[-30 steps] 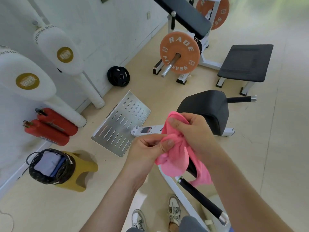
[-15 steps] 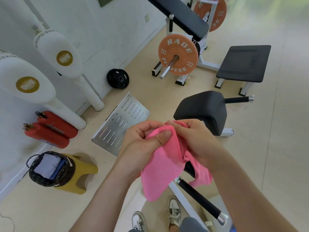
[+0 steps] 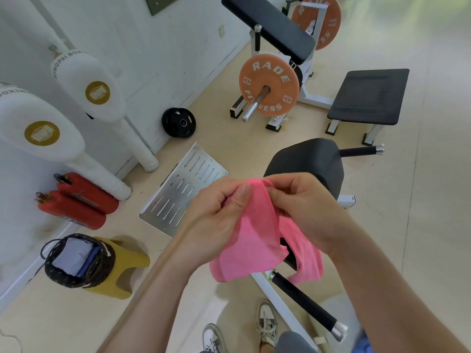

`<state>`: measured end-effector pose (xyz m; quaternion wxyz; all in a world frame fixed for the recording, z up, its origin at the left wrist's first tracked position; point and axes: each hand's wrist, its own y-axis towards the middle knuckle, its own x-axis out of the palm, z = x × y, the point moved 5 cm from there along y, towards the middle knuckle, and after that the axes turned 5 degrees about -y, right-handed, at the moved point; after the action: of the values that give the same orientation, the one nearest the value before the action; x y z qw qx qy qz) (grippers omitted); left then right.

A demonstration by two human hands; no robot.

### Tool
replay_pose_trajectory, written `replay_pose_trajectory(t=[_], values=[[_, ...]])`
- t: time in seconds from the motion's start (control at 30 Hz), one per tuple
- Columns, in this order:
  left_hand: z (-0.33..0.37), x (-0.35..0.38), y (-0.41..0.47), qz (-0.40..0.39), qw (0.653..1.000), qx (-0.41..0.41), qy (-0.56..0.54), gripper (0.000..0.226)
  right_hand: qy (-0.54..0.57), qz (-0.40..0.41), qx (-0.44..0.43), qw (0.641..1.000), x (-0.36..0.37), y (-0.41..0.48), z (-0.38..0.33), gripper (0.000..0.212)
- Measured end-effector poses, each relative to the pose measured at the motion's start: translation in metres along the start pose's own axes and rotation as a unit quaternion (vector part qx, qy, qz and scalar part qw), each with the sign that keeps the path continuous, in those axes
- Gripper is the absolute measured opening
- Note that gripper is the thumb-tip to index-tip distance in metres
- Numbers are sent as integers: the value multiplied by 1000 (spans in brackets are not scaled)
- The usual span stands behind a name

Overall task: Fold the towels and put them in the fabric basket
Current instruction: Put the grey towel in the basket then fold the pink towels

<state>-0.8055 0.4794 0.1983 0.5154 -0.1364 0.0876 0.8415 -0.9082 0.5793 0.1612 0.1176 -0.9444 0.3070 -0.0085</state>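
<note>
A pink towel point(image 3: 254, 240) hangs in front of me, held up in the air by both hands. My left hand point(image 3: 219, 215) pinches its top edge between thumb and fingers. My right hand point(image 3: 305, 207) grips the same top edge just to the right, so the two hands nearly touch. The cloth droops below them in two loose flaps. The dark fabric basket point(image 3: 79, 263) sits on a yellow stool point(image 3: 127, 271) at the lower left, with folded pale grey and blue towels point(image 3: 74, 256) inside.
A black padded machine seat point(image 3: 311, 164) and its white frame with black handles point(image 3: 303, 299) stand just behind and under the towel. A perforated metal plate point(image 3: 183, 189), two red extinguishers point(image 3: 76, 200), white punching pads point(image 3: 86, 82), weight plates point(image 3: 270, 85) and a bench point(image 3: 369, 95) surround.
The bunched towel has been opened out and now hangs flatter. My left hand moved up from the lower part to the top edge, beside my right hand.
</note>
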Motion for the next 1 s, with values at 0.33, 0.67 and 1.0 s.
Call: replay_pose_trajectory(t=[0.33, 0.67, 1.0], values=[[1, -10, 1, 132, 990, 9, -50, 19, -43, 41, -55, 997, 2, -5, -15, 16], [1, -16, 2, 169, 985, 19, -9, 15, -87, 32, -92, 991, 4, -8, -29, 21], [-20, -8, 14, 123, 992, -30, -5, 18, -151, 26, -120, 981, -3, 4, -36, 9]])
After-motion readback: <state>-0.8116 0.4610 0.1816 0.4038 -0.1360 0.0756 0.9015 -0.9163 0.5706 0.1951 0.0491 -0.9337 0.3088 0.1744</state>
